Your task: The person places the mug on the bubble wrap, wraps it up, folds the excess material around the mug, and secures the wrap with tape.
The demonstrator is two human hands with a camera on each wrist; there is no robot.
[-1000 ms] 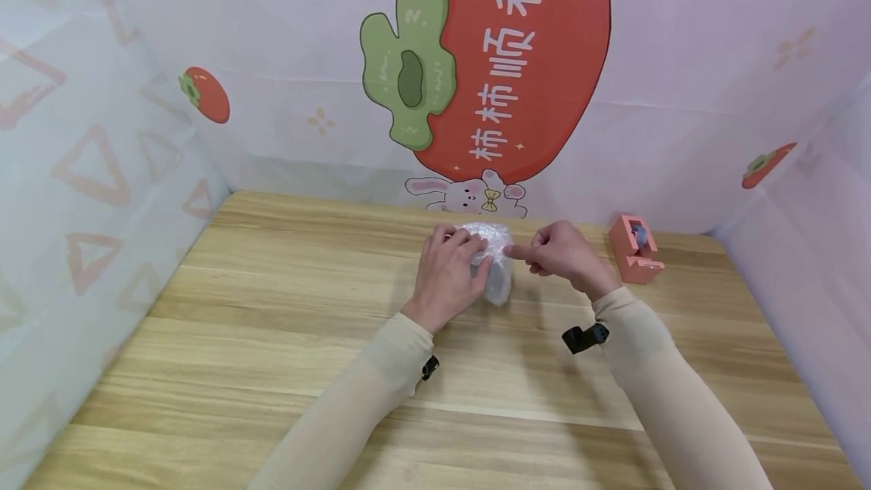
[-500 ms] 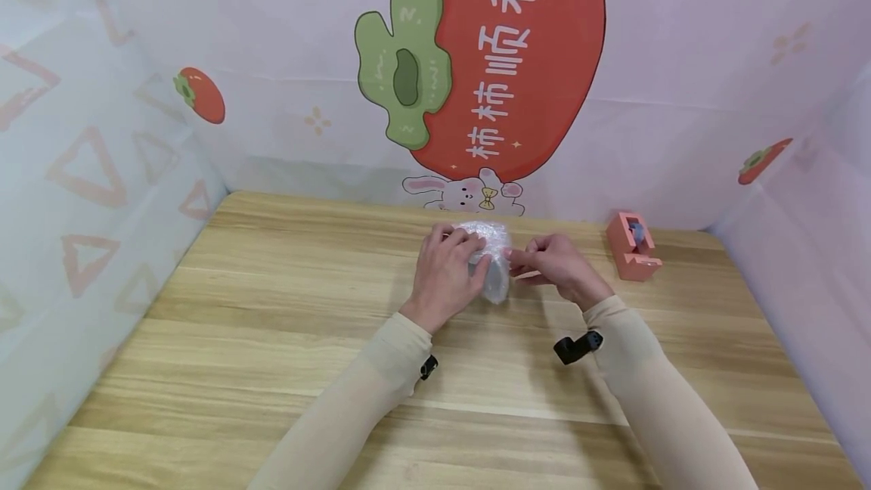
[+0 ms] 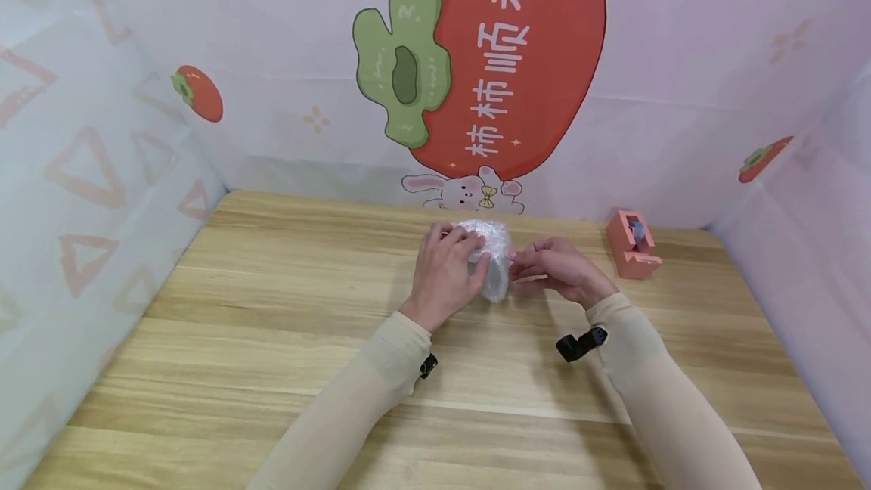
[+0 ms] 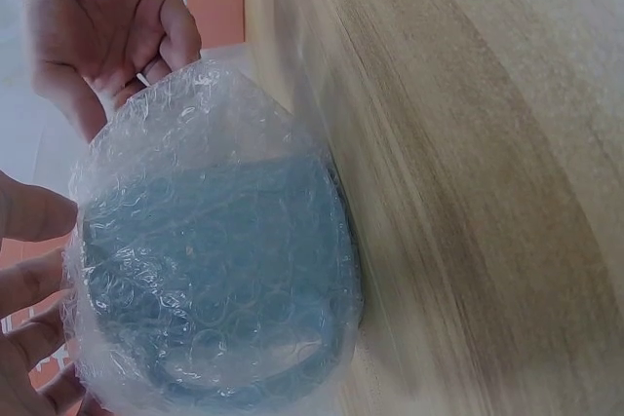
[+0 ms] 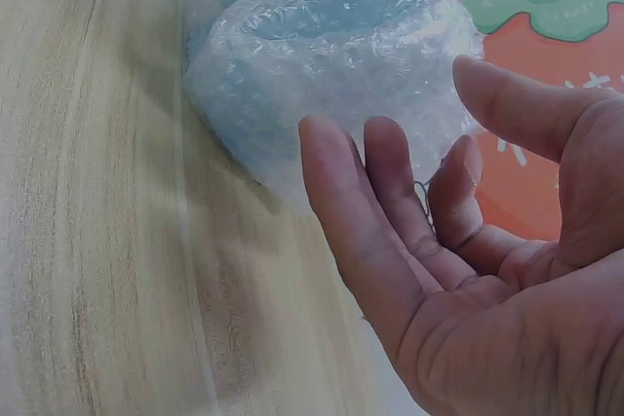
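A light blue mug [image 4: 214,250] stands on the wooden table inside a bubble wrap [image 4: 195,114] covering; its handle shows through in the left wrist view. My left hand [image 3: 445,267] holds the wrapped mug from above, fingers bent and spread over it, thumb on the near side. To the right, my right hand [image 3: 558,267] has its fingertips at the wrap's edge. The right wrist view shows its thumb and fingers spread apart, with nothing pinched between them. Whether those fingertips touch the bubble wrap [image 5: 331,75] or hover just off it, I cannot tell.
A pink tape dispenser [image 3: 633,244] stands on the table [image 3: 272,324] at the back right, beyond my right hand. A fabric backdrop [image 3: 286,127] with persimmon prints rises right behind the table's back edge.
My right hand has loosened from folded fingers with one digit pressing the wrap to more spread fingers, and it has dropped slightly towards me. My left hand and the wrapped mug stay in place.
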